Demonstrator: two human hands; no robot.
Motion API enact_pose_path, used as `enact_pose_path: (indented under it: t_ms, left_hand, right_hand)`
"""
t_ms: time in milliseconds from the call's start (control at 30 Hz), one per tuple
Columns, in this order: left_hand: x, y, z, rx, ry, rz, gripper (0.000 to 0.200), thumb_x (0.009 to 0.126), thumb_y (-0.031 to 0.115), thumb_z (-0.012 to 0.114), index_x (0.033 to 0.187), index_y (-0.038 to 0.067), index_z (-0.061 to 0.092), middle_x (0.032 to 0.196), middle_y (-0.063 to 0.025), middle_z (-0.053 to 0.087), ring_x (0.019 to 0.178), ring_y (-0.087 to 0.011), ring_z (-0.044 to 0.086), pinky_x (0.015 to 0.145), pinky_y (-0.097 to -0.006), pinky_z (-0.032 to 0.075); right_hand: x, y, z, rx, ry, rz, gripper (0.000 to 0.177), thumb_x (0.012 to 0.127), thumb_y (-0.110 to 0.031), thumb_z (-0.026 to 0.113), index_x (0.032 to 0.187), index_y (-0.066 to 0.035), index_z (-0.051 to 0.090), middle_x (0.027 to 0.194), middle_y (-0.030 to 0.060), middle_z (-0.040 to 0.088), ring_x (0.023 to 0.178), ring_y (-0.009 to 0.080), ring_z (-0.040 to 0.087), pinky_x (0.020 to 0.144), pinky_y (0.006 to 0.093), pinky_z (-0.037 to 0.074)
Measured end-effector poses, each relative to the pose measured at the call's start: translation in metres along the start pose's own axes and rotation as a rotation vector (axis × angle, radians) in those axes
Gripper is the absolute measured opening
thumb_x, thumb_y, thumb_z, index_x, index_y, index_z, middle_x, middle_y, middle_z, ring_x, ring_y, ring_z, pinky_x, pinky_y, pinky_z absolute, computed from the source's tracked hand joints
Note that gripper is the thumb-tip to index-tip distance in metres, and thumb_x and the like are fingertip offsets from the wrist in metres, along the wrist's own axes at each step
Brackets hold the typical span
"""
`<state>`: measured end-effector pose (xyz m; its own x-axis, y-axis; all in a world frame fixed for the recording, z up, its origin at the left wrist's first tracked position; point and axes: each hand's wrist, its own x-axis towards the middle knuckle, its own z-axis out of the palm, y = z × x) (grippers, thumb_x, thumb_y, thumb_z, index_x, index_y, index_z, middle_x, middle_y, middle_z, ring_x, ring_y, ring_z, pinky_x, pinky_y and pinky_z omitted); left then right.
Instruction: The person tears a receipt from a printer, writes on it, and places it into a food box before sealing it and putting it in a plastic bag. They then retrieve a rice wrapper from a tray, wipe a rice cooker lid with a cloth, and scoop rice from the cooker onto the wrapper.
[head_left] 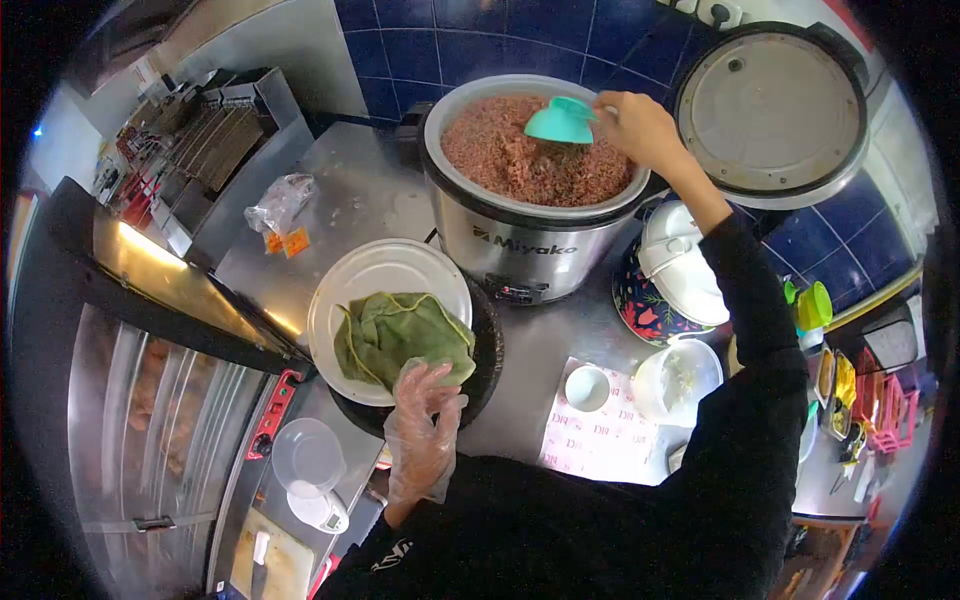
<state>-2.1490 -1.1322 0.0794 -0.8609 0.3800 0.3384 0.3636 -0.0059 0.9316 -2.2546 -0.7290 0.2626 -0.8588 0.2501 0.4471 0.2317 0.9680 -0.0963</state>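
Right hand (640,125) at top centre grips a teal scoop (560,120) over the red rice (530,155) in the cooker (520,235), while the gloved left hand (425,420) lies open, fingers on the green leaf (400,330) lining the white plate (375,270) at lower centre.

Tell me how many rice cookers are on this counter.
2. The big steel cooker, lid open and full of reddish rice, stands by the blue tiled wall. The small flowered cooker, white lid shut, sits beside it on the right. Others may be hidden.
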Motion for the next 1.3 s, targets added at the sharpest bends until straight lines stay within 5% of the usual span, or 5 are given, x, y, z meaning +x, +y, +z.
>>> enact_pose_path:
  t_ms: [367, 500, 600, 833, 1300]
  left_hand:
    - [-0.004, -0.003, -0.003, 0.066, -0.002, -0.031, 0.058, 0.087, -0.006, 0.057, 0.136, 0.002, 0.028, 0.129, -0.0144, 0.051, 0.094, -0.02, 0.064, 0.081, -0.0307, 0.056]
    - [-0.005, 0.005, -0.002, 0.049, -0.026, -0.043, 0.056, 0.087, -0.006, 0.057, 0.135, 0.002, 0.029, 0.129, -0.0148, 0.051, 0.094, -0.0205, 0.064, 0.083, -0.0306, 0.055]
    - [-0.006, 0.0, -0.003, 0.036, -0.022, -0.074, 0.055, 0.088, -0.004, 0.056, 0.135, 0.001, 0.028, 0.128, -0.0155, 0.052, 0.095, -0.0211, 0.063, 0.083, -0.0317, 0.055]
    - [-0.004, 0.0, -0.004, 0.109, -0.03, -0.075, 0.055, 0.089, -0.003, 0.055, 0.135, 0.002, 0.026, 0.129, -0.0159, 0.051, 0.096, -0.022, 0.063, 0.082, -0.0329, 0.056]
    - [-0.001, 0.007, 0.002, 0.192, 0.009, 0.009, 0.054, 0.085, -0.003, 0.061, 0.132, 0.001, 0.034, 0.126, -0.0157, 0.054, 0.084, -0.0196, 0.068, 0.075, -0.0292, 0.057]
  right_hand:
    - [0.026, -0.028, 0.023, 0.044, 0.162, -0.034, 0.018, 0.076, -0.015, 0.062, 0.089, -0.005, 0.07, 0.086, 0.0206, 0.068, 0.081, 0.0367, 0.067, 0.071, 0.0472, 0.054]
    - [-0.007, -0.04, 0.033, -0.078, -0.103, -0.167, 0.022, 0.082, -0.021, 0.059, 0.099, -0.009, 0.069, 0.085, 0.018, 0.067, 0.083, 0.0388, 0.065, 0.073, 0.0468, 0.052]
    - [-0.028, -0.032, 0.019, -0.04, -0.065, -0.23, 0.022, 0.082, -0.02, 0.06, 0.099, -0.009, 0.069, 0.083, 0.0193, 0.067, 0.082, 0.0391, 0.064, 0.072, 0.047, 0.052]
    - [-0.039, -0.017, -0.053, 0.162, 0.044, -0.079, 0.028, 0.075, -0.017, 0.064, 0.101, -0.009, 0.071, 0.084, 0.0202, 0.068, 0.083, 0.0374, 0.066, 0.076, 0.0469, 0.053]
    - [-0.005, -0.026, 0.015, 0.06, 0.022, 0.064, 0.026, 0.077, -0.019, 0.061, 0.1, -0.013, 0.073, 0.09, 0.0209, 0.068, 0.084, 0.0382, 0.067, 0.077, 0.0455, 0.053]
